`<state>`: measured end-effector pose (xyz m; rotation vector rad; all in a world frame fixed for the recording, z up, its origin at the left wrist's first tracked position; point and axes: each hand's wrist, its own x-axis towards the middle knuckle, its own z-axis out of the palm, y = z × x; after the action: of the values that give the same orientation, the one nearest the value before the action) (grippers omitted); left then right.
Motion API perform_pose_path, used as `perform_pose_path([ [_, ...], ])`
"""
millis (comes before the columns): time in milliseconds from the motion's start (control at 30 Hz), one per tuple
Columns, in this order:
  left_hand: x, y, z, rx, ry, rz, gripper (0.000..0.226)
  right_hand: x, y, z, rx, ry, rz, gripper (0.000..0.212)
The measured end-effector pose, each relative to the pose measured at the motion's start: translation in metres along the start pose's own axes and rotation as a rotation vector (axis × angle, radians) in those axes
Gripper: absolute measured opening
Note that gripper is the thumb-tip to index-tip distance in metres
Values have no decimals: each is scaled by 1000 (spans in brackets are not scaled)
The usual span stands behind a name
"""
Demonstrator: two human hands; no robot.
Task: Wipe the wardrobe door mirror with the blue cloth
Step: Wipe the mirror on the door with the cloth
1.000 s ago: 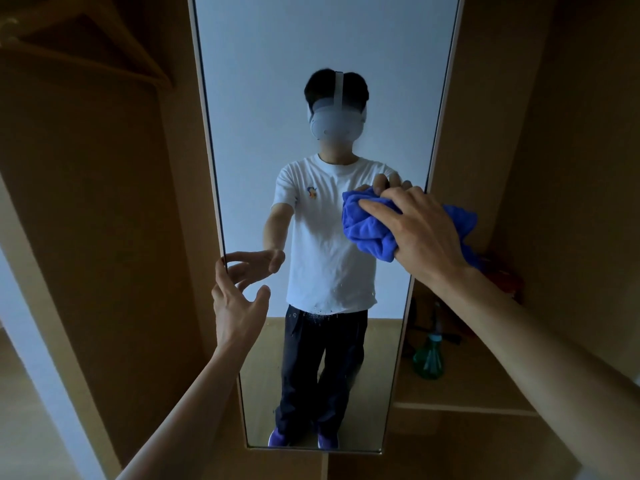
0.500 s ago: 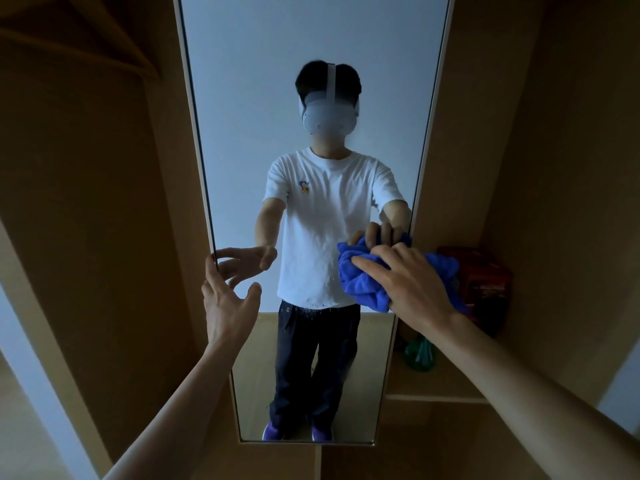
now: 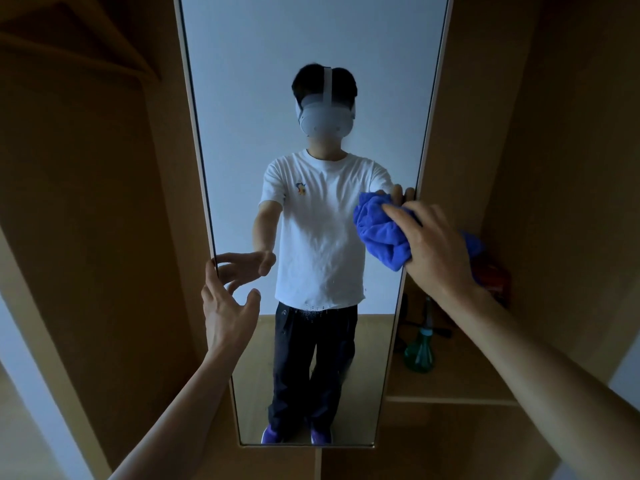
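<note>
1. Bunched blue cloth [image 3: 379,233] against the glass near the right edge of the wardrobe door mirror [image 3: 277,81], about mid-height.
2. Gripped by the right hand [image 3: 436,251], fingers curled over the bundle, a fold trailing out behind the palm.
3. Left hand [image 3: 225,313] spread and holding nothing, fingertips at the mirror's left edge, lower than the cloth.
4. In the glass, the reflection of a person in a white T-shirt and dark trousers.
5. Right of the mirror, a wooden shelf [image 3: 450,386] carrying a green spray bottle [image 3: 419,355]; higher up, a red object [image 3: 491,275] partly hidden behind the right wrist.
</note>
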<state>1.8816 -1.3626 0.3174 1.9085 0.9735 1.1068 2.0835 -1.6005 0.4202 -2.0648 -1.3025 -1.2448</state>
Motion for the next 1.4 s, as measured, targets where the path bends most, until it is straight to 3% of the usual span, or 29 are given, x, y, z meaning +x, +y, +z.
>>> perform_pose_path([
  [333,1,-8,2,-37,24,13,90,-69,-19,35,111,-123,174,64],
  [433,4,-9,-1,-32,13,4,88,-62,-22,31,280,-67,391,63],
  [533,6,-11,-4,-34,4,-3,88,-48,-27,24,394,100,503,53],
  [733,15,-10,-8,-38,-15,8,87,-25,-34,18,366,209,553,53],
  [800,18,-11,-9,-50,-16,6,85,-24,-39,18,390,255,519,44],
  [867,20,-12,-10,-54,-22,19,82,-18,-35,20,460,221,511,33],
  [933,21,-13,-11,-56,-30,36,81,-13,-33,24,497,155,550,34],
  [1067,22,-16,-16,-51,-64,55,80,-15,-40,33,507,178,580,33],
  [1200,19,-15,-23,-66,-112,80,83,-6,-57,33,545,312,421,15],
  [1233,19,-15,-25,-67,-120,83,84,-7,-62,36,547,321,420,18],
  [1333,21,-19,-28,-67,-135,94,82,-13,-76,46,455,230,586,56],
  [1400,24,-22,-28,-69,-138,103,79,-6,-80,53,533,187,511,26],
])
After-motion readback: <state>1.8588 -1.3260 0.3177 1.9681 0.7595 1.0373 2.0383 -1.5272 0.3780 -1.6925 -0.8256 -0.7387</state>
